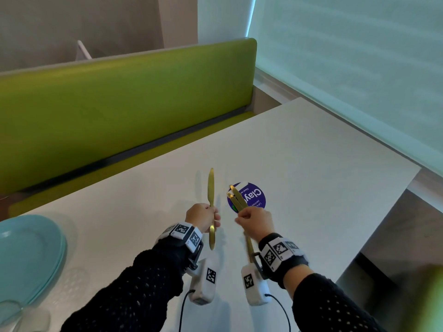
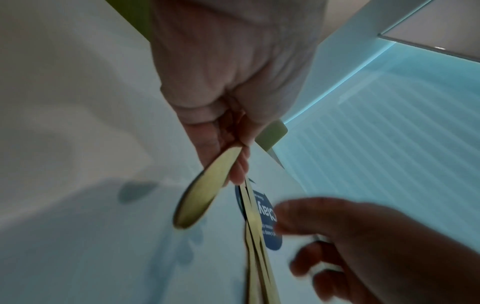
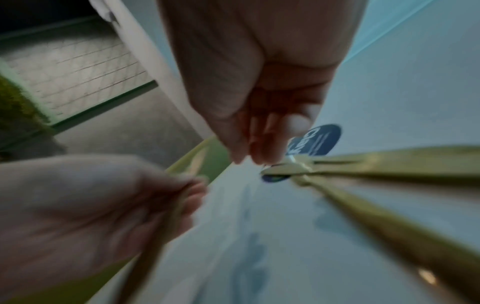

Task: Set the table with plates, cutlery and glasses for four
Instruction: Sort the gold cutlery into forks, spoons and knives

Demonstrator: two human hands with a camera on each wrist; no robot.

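Left hand (image 1: 202, 218) fingers clamp one gold knife (image 1: 211, 188); right hand (image 1: 257, 222) fingers clamp several gold knives (image 1: 236, 198).

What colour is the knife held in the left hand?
Matte gold. The knife in the left hand shows best in the head view.

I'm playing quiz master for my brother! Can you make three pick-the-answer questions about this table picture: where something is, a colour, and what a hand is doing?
1. Where are the stacked plates?
A. near left of the table
B. on the bench
C. far right corner

2. What colour is the cutlery?
A. silver
B. gold
C. black

3. What is the left hand doing?
A. lying flat
B. gripping one knife
C. pointing

Answers:
1 A, the plates sit at the table's near left edge.
2 B, every piece looks gold.
3 B, its fingers curl round the knife, while the right hand grips a bundle of cutlery.
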